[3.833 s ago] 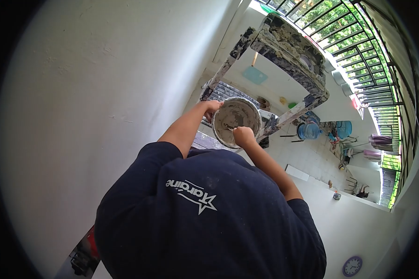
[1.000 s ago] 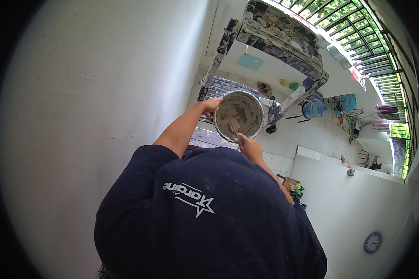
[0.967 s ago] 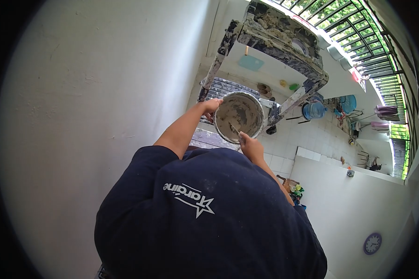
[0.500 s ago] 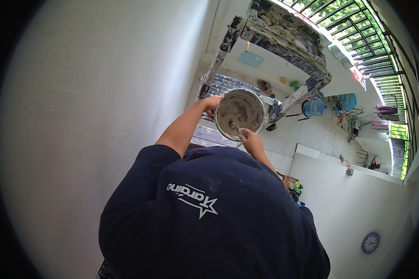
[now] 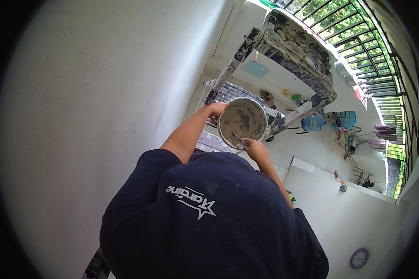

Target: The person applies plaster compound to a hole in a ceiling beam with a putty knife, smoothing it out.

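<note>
A round bucket (image 5: 243, 116), smeared inside with grey-beige plaster, is tilted so that its mouth faces me. My left hand (image 5: 217, 109) grips its rim at the upper left, with the fingers closed round the edge. At the lower right rim my right hand (image 5: 255, 149) is closed on the handle of a small plaster-coated tool (image 5: 238, 138), whose end is inside the bucket. The exact shape of the tool is hard to make out.
Beyond the bucket stands a plaster-splattered scaffold or ladder (image 5: 291, 53). A pale wall (image 5: 102, 93) fills the left. Blue water bottles (image 5: 314, 122) stand on the tiled floor at right. A railing (image 5: 370, 56) runs along the upper right, and a clock (image 5: 359, 258) hangs lower right.
The bucket and both hands sit slightly lower and further right in the view, as does the scaffold. My right hand has shifted a little along the lower rim with the tool.
</note>
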A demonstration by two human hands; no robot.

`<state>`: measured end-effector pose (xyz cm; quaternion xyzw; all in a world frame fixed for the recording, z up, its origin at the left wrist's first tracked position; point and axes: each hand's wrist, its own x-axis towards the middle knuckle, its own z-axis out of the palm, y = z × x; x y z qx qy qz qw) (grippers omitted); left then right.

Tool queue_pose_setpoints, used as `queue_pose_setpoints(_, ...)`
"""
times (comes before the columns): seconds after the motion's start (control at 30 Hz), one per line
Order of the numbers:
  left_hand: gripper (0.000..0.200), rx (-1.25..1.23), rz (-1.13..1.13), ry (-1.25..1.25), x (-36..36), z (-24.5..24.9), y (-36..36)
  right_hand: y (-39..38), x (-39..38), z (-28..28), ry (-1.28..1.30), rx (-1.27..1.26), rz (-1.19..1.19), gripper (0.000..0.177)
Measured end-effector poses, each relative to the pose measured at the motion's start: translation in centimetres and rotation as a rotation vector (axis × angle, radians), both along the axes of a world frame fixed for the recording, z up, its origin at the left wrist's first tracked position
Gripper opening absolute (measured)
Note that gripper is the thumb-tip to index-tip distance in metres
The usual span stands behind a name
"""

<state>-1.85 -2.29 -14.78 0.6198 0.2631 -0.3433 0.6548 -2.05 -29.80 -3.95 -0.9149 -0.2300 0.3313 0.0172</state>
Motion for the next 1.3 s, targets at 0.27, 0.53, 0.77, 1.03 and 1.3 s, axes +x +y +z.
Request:
queue_pose_setpoints(0.27,0.054,-0.02,-0.023,0.019,-0.2,-1.0,-0.3,2.8,0.6,0.9,-0.296,0.19,0.047,0.034)
queue_pose_setpoints(0.53,0.054,0.03,0.03,-0.012,-0.5,0.3,-0.5,-0.7,-2.9,-2.0,-0.347,0.183,0.368,0.021)
queue_pose_setpoints(0.77,0.053,0.049,0.027,-0.071,-0.3,-2.4,-0.5,-1.8,1.6,1.6,-0.293,-0.128,0.36,0.021)
queue_pose_setpoints(1.03,0.054,0.038,-0.021,-0.086,-0.6,-0.8,-0.2,-8.7,5.7,5.5,0.815,0.638,-0.875,0.049)
queue_pose_setpoints(1.3,0.059,0.4,0.013,-0.129,-1.0,0.3,-1.5,-11.3,-0.1,2.1,1.203,1.304,-1.243,0.034)
